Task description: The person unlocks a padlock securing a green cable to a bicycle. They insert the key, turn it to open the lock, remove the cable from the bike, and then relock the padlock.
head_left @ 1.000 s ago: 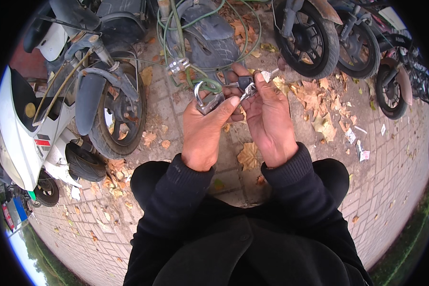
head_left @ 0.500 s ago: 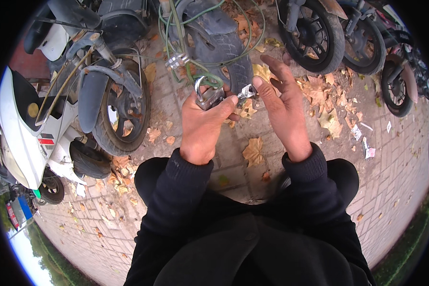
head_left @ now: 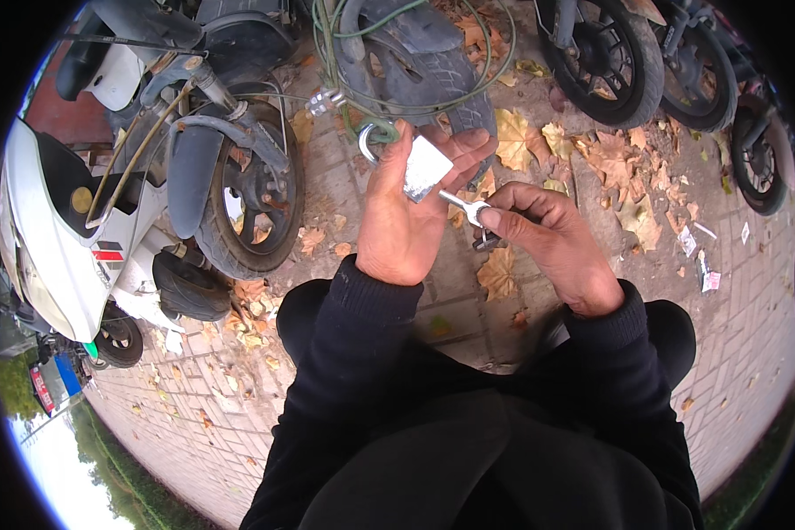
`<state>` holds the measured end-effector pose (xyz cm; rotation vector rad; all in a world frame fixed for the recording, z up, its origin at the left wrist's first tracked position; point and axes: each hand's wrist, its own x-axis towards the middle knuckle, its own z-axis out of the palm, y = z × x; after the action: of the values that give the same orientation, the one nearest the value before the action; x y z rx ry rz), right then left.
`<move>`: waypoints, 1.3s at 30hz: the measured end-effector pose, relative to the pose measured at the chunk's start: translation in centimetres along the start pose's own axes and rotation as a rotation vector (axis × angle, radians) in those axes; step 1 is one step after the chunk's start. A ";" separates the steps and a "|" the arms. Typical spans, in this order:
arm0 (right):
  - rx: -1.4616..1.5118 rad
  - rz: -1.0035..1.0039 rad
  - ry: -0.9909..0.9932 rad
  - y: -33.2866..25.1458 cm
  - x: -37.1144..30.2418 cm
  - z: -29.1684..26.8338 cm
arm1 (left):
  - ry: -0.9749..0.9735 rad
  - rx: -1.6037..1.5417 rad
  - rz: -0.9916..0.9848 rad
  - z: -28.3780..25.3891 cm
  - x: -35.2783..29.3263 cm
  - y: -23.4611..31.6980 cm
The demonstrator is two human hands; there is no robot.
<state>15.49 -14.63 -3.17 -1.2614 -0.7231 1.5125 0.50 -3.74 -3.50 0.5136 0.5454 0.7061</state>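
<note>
A silver padlock (head_left: 427, 170) rests in my left hand (head_left: 404, 225), its bright flat face turned up and my thumb along its side. My fingers curve behind the body toward the right. The curved shackle (head_left: 363, 143) shows left of the thumb, where green coated cable (head_left: 382, 131) meets it. Between thumb and fingers of my right hand (head_left: 561, 246) is a key (head_left: 465, 206), its blade pointing at the padlock and close to its lower edge. A second dark metal piece hangs below the key; its kind is unclear.
A scooter front wheel (head_left: 265, 203) stands at the left beside a white scooter (head_left: 53, 256). Ahead is a tyre (head_left: 464, 88) with green cable looped about it. More wheels (head_left: 605, 66) line the far right. Dry leaves (head_left: 496, 272) lie on the paving (head_left: 221, 397).
The padlock has been turned over in my left hand, showing its plain face. My right hand, spread before, has lowered and closed round the key, which is now apart from the padlock.
</note>
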 end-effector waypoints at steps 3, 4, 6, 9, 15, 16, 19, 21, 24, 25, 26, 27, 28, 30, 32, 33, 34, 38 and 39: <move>0.101 -0.029 0.020 0.7 -0.5 0.9 | -0.023 -0.068 -0.021 0.5 -0.3 0.2; 0.142 -0.057 0.032 0.9 -0.5 1.2 | -0.025 -0.096 -0.040 0.5 -0.4 0.3; 0.113 -0.037 0.071 1.2 -0.3 1.5 | -0.080 -0.156 -0.061 0.6 -0.5 0.5; 0.164 -0.094 0.077 1.5 -0.1 1.9 | -0.078 -0.188 -0.054 0.7 -0.6 0.7; 0.159 -0.145 0.094 1.1 -0.2 2.4 | -0.086 -0.247 -0.045 0.7 -0.8 1.0; 0.166 -0.178 0.082 1.1 -0.2 2.5 | -0.090 -0.231 -0.048 0.7 -0.9 1.0; 0.118 -0.203 0.081 1.2 -0.1 2.7 | -0.083 -0.245 -0.036 0.7 -1.0 1.1; 0.111 -0.222 0.077 1.3 0.0 2.7 | -0.088 -0.253 -0.037 0.7 -1.0 1.1; 0.137 -0.218 0.073 1.5 0.1 2.7 | -0.098 -0.254 -0.036 0.7 -1.0 1.0; 0.152 -0.211 0.074 1.5 0.1 2.7 | -0.093 -0.253 -0.037 0.6 -1.0 1.0; 0.143 -0.206 0.074 1.6 0.1 2.7 | -0.107 -0.260 -0.040 0.6 -1.1 1.0; 0.134 -0.203 0.075 1.5 0.1 2.7 | -0.113 -0.266 -0.044 0.6 -1.1 1.0; 0.125 -0.199 0.077 1.5 0.0 2.7 | -0.135 -0.276 -0.048 0.6 -1.1 1.0; 0.107 -0.216 0.077 1.5 0.0 2.6 | -0.148 -0.289 -0.061 0.5 -1.2 1.1; 0.095 -0.222 0.078 1.5 0.0 2.7 | -0.141 -0.294 -0.070 0.4 -1.2 1.2; 0.089 -0.219 0.077 1.5 0.0 2.7 | -0.121 -0.291 -0.070 0.4 -1.3 1.2; 0.083 -0.215 0.077 1.6 0.0 2.7 | -0.105 -0.312 -0.075 0.4 -1.3 1.2; 0.095 -0.210 0.066 1.7 0.2 2.6 | -0.125 -0.332 -0.072 0.3 -1.4 1.2; 0.097 -0.213 0.068 1.7 0.2 2.6 | -0.135 -0.338 -0.075 0.3 -1.4 1.2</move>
<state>12.52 -14.58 -4.02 -1.1206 -0.7072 1.3099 -0.76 -4.06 -2.20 0.2211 0.3086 0.6697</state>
